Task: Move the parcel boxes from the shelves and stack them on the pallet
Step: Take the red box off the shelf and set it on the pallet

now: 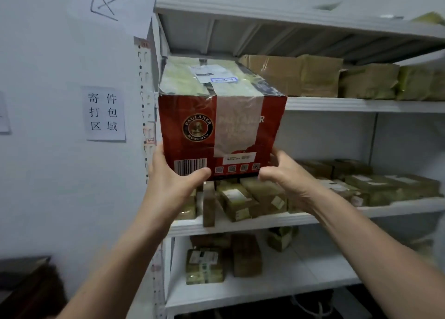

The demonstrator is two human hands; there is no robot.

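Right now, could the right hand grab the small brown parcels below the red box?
Probably not: the right hand grips the red Paulaner box, as does the left hand. The brown parcels lie unblocked below.

Count log. I am holding one red box [216, 131] between two hands: left hand [168, 176], right hand [289, 174]. The rack is showing four white shelf boards [361, 104]. Up and right of my right hand, three taped brown parcels [291, 75] are sitting in a row. Just below my hands, the small parcels [243, 198] are lying too crowded to count; further down, at least three more are showing. Left of my left hand, two paper notices [104, 114] are hanging, one cut off.
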